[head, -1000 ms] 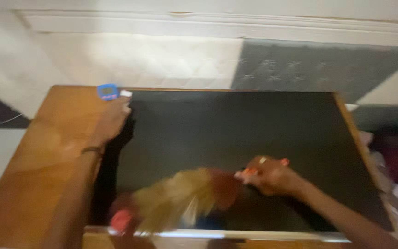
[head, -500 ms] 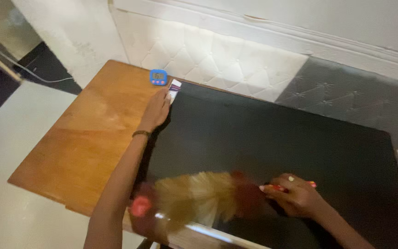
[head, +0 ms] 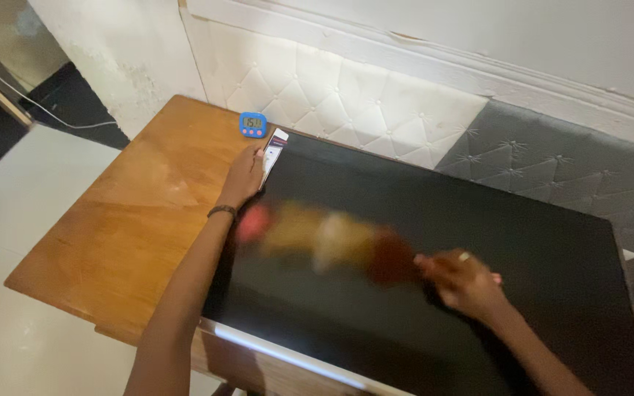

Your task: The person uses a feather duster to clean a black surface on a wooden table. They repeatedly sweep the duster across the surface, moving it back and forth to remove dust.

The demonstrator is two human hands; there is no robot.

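Observation:
A large black flat screen (head: 434, 220) lies face up on a wooden table (head: 141, 213). My left hand (head: 245, 174) rests on the screen's far left corner, fingers flat against its edge. My right hand (head: 464, 282) grips the handle of a feather duster (head: 324, 238) with yellow, brown and red feathers. The duster is blurred with motion and lies across the middle left of the screen.
A small blue digital timer (head: 252, 124) stands on the table just beyond my left hand. A white and grey tufted padded wall (head: 376, 95) runs behind the table. Pale floor (head: 16, 183) lies to the left.
The duster has swept from the near edge of the screen up toward its middle. My right hand moved slightly up with it. My left hand stays at the corner.

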